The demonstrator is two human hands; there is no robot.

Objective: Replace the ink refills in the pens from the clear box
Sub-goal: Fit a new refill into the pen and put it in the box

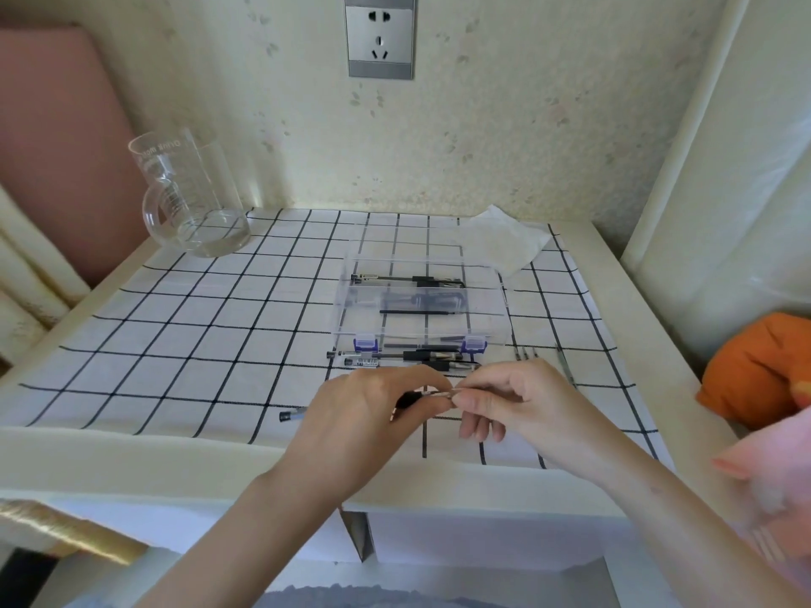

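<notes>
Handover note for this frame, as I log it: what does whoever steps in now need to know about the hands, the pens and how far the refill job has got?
Left hand grips a pen by the barrel. Right hand pinches its tip end, above the front of the checked cloth.
The clear box holds at least another pen and a dark refill. Two pens lie just in front of it, with loose refills to their right.
Done: cannot tell which pens are already refilled.
Left: finish the pen in hand, then probably those in the box.
</notes>
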